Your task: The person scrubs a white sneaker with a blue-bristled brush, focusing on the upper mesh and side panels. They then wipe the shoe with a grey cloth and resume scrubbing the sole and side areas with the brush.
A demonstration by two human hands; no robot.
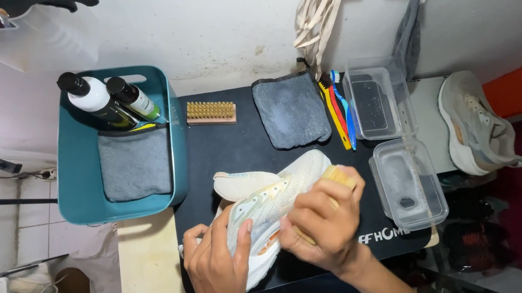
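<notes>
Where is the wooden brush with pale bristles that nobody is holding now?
In the head view, the spare wooden brush lies at the far left of the black mat, between the teal basket and the grey cloth, near the wall.

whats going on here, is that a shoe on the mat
Yes. A person holds a white sneaker over a black mat, the left hand gripping its side and the right hand pressing a wooden brush to the upper. Another brush, a grey cloth, toothbrushes and two clear tubs lie nearby. A teal basket holds bottles. A second sneaker sits to the right.
</notes>
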